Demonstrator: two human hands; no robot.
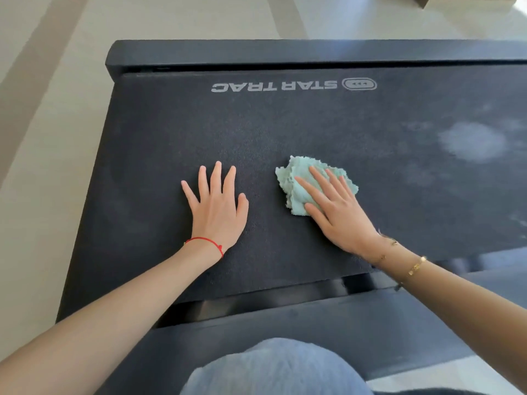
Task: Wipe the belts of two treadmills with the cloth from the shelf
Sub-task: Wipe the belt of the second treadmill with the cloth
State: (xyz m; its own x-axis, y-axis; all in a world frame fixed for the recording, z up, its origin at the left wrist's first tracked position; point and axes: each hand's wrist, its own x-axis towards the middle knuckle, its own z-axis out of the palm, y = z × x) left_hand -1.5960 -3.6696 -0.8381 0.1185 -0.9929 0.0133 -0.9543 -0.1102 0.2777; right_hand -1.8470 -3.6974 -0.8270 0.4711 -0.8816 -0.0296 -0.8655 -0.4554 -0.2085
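A dark treadmill belt fills the view, with "STAR TRAC" printed near its far end. A crumpled light green cloth lies on the belt near the middle. My right hand presses flat on the cloth with straight fingers, covering its near right part. My left hand rests flat on the bare belt to the left of the cloth, fingers spread, a red string at the wrist. Pale dusty smears show on the belt at the right.
The treadmill's black end cap runs across the far edge, and a dark side rail lies between me and the belt. Pale floor lies to the left and beyond. My knee in blue jeans is at the bottom.
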